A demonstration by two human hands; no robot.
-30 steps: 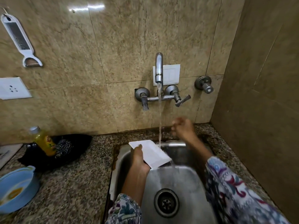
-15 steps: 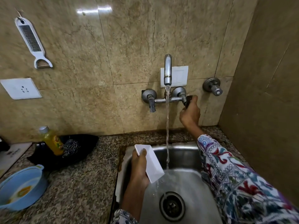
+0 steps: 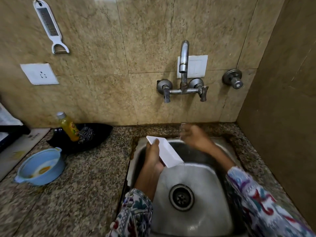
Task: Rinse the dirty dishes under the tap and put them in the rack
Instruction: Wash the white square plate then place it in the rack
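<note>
sink [image 3: 196,218]: brushed steel | dish [image 3: 168,153]: smooth white plastic | counter [image 3: 77,194]: speckled polished granite

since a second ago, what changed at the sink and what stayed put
The right hand went up to the tap handle, let go of it, and has dropped back over the sink, blurred. The stream from the tap has thinned to a few drips. The handle now hangs straight down. The left hand still holds the white dish tilted over the basin. The blue bowl and bottle have not moved.
</note>
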